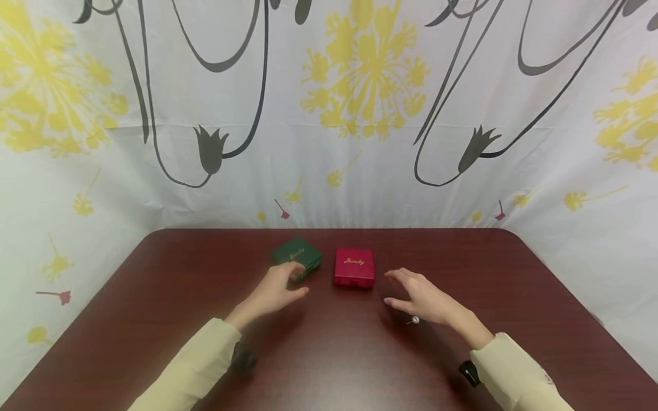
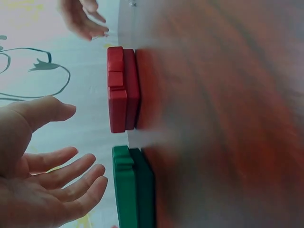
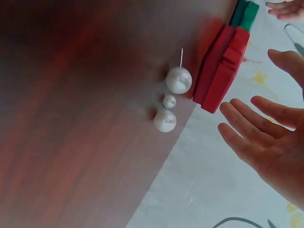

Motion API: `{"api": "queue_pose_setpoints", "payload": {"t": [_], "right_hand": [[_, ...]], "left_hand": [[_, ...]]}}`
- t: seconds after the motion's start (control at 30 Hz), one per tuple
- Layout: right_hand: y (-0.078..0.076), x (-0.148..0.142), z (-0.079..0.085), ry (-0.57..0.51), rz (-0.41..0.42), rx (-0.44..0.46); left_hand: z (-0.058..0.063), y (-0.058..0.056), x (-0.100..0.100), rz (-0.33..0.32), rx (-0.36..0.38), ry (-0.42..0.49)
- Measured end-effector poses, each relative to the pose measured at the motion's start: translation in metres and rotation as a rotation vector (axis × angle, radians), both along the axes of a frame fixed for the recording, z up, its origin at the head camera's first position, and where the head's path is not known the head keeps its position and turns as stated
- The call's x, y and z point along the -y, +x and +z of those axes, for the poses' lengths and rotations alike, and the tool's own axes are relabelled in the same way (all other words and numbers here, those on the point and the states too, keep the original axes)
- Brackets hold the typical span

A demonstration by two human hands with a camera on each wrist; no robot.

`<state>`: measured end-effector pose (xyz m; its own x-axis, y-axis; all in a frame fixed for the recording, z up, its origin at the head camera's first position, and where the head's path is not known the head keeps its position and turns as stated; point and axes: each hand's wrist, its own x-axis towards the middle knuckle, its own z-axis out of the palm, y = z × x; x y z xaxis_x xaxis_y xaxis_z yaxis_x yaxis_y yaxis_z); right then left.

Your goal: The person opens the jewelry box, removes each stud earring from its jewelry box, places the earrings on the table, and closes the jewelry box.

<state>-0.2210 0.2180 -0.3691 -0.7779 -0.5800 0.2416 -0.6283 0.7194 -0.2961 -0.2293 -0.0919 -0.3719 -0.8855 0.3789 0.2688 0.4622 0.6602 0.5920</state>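
Observation:
A green box [image 1: 296, 254] lettered "Jewelry" in gold sits askew on the table, its lid down. To its right lies a closed red box [image 1: 354, 267] with the same lettering. My left hand [image 1: 272, 290] hovers just in front of the green box, fingers loosely bent and holding nothing. Off to the right of the red box, my right hand [image 1: 428, 298] is also empty, with relaxed fingers. Pearl earrings [image 3: 179, 80] lie on the table beneath the right hand. In the head view one pearl [image 1: 415, 320] shows under that hand; the others are hidden.
The dark red-brown wooden table [image 1: 349, 354] reaches back to a white curtain [image 1: 288, 171] printed with yellow and grey flowers. A dark strap device [image 1: 469, 373] is at the right wrist, and another dark device [image 1: 243, 358] is at the left wrist.

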Motion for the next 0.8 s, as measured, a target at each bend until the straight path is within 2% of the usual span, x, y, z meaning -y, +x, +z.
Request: {"api": "queue_pose_setpoints", "payload": {"t": [0.07,0.17,0.3,0.4,0.63,0.8], "right_hand": [[0.008,-0.003,-0.001,0.0,0.004,0.0],[0.018,-0.01,-0.001,-0.003,0.005,-0.008],[0.03,-0.023,-0.004,-0.019,-0.018,-0.06],[0.039,-0.034,-0.008,-0.032,-0.045,-0.118],[0.054,-0.055,-0.008,-0.034,-0.111,-0.218],[0.061,-0.06,-0.004,-0.024,-0.177,-0.25]], "left_hand": [[-0.002,0.006,0.009,0.003,0.0,0.003],[-0.006,0.017,0.024,-0.01,-0.038,0.01],[-0.009,0.032,0.043,0.003,-0.06,0.017],[-0.009,0.043,0.056,0.039,-0.049,0.017],[-0.009,0.065,0.08,0.13,-0.093,0.031],[-0.008,0.079,0.092,0.19,-0.095,-0.04]]}}
